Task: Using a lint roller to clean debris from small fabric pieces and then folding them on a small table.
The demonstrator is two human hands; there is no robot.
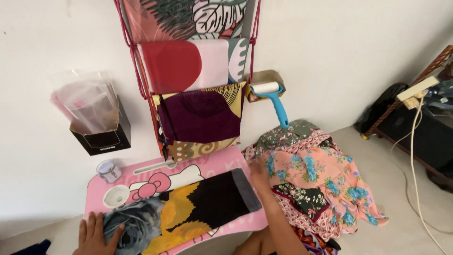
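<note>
My left hand (96, 234) lies flat on the folded cloth (181, 210) at the worktop's (141, 171) front-left corner; right hand (261, 178) open, probably touching its right edge. Soft, light, floppy: take hold at the edges.

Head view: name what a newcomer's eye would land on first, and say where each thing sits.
First, the pink table at bottom centre, with a black, yellow and grey cloth spread on it, the left hand on its grey end and the right hand at its far end. Next, the rack of bold folded fabrics on the wall above, and the pile of floral cloths on the right.
</note>
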